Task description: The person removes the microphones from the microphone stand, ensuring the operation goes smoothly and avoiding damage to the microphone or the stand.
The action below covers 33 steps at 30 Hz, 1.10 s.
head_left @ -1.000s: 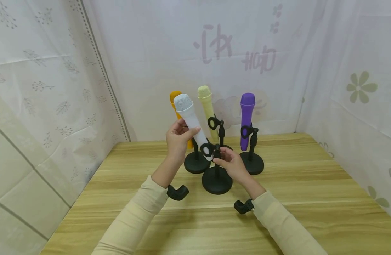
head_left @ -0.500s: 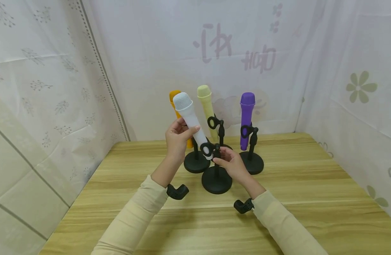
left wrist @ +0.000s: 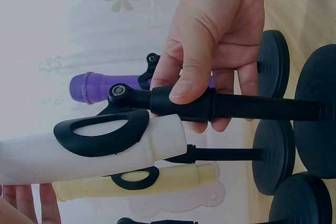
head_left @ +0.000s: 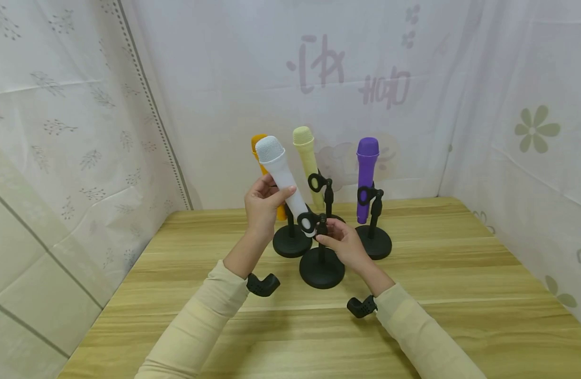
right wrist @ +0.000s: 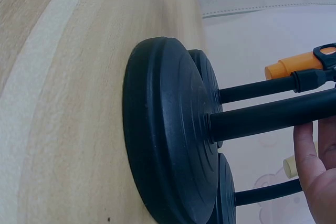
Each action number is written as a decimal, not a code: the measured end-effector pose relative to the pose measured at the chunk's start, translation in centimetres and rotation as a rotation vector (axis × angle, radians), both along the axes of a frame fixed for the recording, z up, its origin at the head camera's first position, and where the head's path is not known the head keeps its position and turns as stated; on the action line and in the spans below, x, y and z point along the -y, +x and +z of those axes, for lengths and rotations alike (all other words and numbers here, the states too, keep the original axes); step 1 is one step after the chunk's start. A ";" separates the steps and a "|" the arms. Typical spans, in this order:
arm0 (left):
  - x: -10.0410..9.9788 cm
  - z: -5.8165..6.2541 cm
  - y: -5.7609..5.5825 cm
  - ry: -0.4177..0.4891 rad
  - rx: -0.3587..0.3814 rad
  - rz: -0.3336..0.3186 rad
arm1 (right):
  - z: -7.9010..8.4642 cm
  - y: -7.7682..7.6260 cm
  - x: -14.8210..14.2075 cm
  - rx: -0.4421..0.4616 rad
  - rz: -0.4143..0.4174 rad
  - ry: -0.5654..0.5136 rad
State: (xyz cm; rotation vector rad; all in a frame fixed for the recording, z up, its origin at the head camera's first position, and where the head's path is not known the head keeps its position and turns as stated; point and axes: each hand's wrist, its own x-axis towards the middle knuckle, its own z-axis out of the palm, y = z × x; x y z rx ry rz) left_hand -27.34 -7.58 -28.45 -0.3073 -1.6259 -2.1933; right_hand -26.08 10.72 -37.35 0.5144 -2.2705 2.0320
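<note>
A white microphone [head_left: 282,176] leans to the left, its lower end through the ring clip [left wrist: 67,139] of the front black stand [head_left: 321,271]. My left hand [head_left: 262,208] grips the microphone's handle, thumb in front and fingers behind. On the stand's upper post, just below the clip joint, my right hand [head_left: 344,245] pinches with thumb and fingers. In the left wrist view the right thumb [left wrist: 191,77] presses on the post's thick collar. The front stand's round base rests on the table in the right wrist view.
Behind stand an orange microphone [head_left: 260,145], partly hidden by the white one, a pale yellow microphone [head_left: 304,145] and a purple microphone [head_left: 367,158], each on a black stand. Wood-grain table [head_left: 413,337] lies beneath; patterned curtains [head_left: 224,79] hang behind and at both sides.
The white microphone's head has shifted very slightly up and left along with my left hand. My right hand stays at the stand's post.
</note>
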 end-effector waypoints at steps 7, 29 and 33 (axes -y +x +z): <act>0.1 0.2 -0.1 -0.005 0.000 0.000 | -0.1 0.0 0.0 -0.002 -0.001 -0.007; 0.3 1.0 -0.1 0.042 -0.022 0.023 | -0.2 -0.1 -0.1 -0.006 0.018 -0.028; 0.5 1.2 -0.1 0.058 -0.030 0.018 | -0.2 0.0 -0.1 -0.006 0.020 -0.022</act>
